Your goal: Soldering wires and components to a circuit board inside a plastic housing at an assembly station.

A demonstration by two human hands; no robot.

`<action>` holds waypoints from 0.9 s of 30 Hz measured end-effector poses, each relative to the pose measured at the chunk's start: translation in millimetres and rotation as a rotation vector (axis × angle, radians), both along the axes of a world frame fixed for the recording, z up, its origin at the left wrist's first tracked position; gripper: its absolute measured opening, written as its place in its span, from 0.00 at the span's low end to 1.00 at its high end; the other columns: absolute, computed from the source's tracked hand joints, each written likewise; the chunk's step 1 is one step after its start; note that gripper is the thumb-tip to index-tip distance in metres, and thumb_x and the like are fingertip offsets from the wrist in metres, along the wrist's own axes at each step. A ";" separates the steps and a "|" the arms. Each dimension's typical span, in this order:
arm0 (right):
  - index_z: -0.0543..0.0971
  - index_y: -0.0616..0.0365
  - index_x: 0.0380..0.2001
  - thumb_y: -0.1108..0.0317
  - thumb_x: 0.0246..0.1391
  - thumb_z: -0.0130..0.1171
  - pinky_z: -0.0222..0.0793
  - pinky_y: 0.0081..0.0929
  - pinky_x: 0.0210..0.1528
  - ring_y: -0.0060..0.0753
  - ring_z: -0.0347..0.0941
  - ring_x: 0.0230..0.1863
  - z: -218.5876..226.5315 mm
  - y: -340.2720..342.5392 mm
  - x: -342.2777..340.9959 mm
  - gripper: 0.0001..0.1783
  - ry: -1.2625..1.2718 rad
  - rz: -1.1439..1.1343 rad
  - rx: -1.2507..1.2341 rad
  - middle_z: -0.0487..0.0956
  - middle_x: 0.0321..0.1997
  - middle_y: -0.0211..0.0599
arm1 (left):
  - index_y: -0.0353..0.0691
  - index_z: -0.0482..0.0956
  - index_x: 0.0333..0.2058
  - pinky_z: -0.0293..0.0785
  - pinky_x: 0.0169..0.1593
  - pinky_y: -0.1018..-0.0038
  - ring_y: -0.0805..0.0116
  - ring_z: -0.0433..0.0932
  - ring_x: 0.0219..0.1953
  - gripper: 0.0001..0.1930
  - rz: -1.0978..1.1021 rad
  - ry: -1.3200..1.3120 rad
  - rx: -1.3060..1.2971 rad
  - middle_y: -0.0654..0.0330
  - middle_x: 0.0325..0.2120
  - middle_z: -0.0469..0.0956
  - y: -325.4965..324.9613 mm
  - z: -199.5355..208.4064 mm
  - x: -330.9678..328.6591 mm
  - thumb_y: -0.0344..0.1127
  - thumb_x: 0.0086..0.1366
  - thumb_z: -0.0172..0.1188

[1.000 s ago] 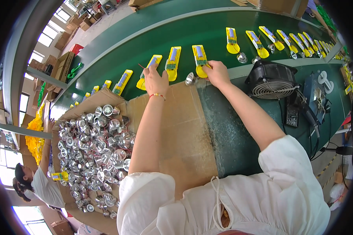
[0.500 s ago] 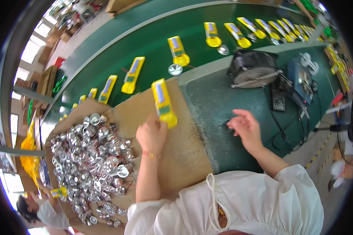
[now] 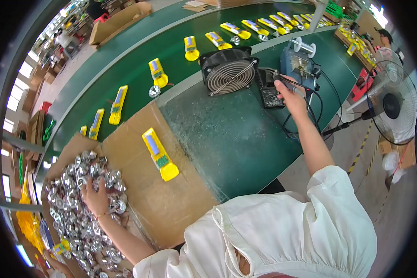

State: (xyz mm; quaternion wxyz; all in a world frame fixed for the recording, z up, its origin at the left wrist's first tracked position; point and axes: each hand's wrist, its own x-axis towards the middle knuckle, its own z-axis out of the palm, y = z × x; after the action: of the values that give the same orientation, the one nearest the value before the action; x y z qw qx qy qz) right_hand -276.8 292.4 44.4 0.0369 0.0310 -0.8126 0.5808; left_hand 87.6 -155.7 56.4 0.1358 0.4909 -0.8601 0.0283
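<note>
My left hand (image 3: 96,199) reaches into a pile of shiny silver lamp reflector cups (image 3: 74,217), its fingers apart and touching the top ones. A yellow flashlight half-shell (image 3: 160,155), with a pale lilac block and a small green circuit board in it, lies alone on the cardboard sheet (image 3: 139,190) between my arms. Over on the right, my right hand (image 3: 293,101) is closed round a thin dark soldering iron (image 3: 292,81). The iron is over its black stand tray (image 3: 269,92); its tip is hard to make out.
A black box fan (image 3: 229,74) stands beside the tray. Behind it is a blue soldering station (image 3: 297,62) with a solder spool (image 3: 303,47). More yellow shells (image 3: 119,104) line the green conveyor belt (image 3: 134,76), some with reflectors. Black cables (image 3: 310,113) loop near my right forearm. A pedestal fan (image 3: 391,105) stands at right.
My left hand has let go of the yellow shell and moved left into the reflector pile. My right hand has gone from empty to gripping the soldering iron. The view has shifted right.
</note>
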 end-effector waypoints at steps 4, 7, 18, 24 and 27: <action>0.77 0.61 0.37 0.60 0.47 0.61 0.67 0.15 0.26 0.20 0.74 0.24 -14.1 13.8 -25.9 0.17 0.043 0.003 -0.047 0.79 0.28 0.33 | 0.38 0.76 0.39 0.68 0.48 0.62 0.51 0.69 0.46 0.17 -0.257 0.153 -0.074 0.47 0.46 0.68 58.3 -22.0 -7.5 0.36 0.49 0.62; 0.78 0.60 0.29 0.59 0.47 0.61 0.67 0.18 0.32 0.21 0.73 0.27 7.1 25.1 -6.4 0.14 0.225 -0.017 0.073 0.78 0.27 0.29 | 0.45 0.78 0.38 0.64 0.47 0.61 0.54 0.69 0.46 0.16 -0.363 0.289 -0.072 0.55 0.44 0.71 109.3 -27.0 -22.2 0.38 0.48 0.63; 0.76 0.62 0.29 0.60 0.47 0.62 0.61 0.18 0.29 0.19 0.67 0.25 -13.3 46.4 3.9 0.14 0.344 -0.012 0.349 0.73 0.22 0.27 | 0.43 0.79 0.31 0.63 0.47 0.65 0.57 0.69 0.43 0.11 -0.411 0.392 -0.010 0.61 0.39 0.72 125.8 -8.4 -11.0 0.29 0.45 0.63; 0.76 0.61 0.28 0.62 0.48 0.61 0.61 0.15 0.28 0.16 0.66 0.24 -14.5 64.1 25.2 0.13 0.383 -0.108 0.309 0.74 0.24 0.27 | 0.48 0.80 0.29 0.54 0.56 0.54 0.56 0.61 0.55 0.10 -0.640 -0.085 -0.130 0.62 0.43 0.71 115.4 -16.7 -50.2 0.31 0.43 0.63; 0.75 0.62 0.28 0.65 0.48 0.61 0.59 0.13 0.25 0.15 0.65 0.22 -15.4 65.8 36.9 0.11 0.366 -0.115 0.057 0.72 0.22 0.27 | 0.47 0.80 0.27 0.50 0.57 0.51 0.59 0.60 0.56 0.08 -0.678 -0.139 -0.041 0.64 0.41 0.73 98.0 -24.5 -55.3 0.34 0.44 0.64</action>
State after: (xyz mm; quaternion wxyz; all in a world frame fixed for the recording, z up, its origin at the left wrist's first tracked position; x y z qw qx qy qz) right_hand -239.9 358.2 29.0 0.2163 0.0905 -0.8089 0.5391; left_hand 32.2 -57.8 31.9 0.0884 0.1711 -0.9808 0.0323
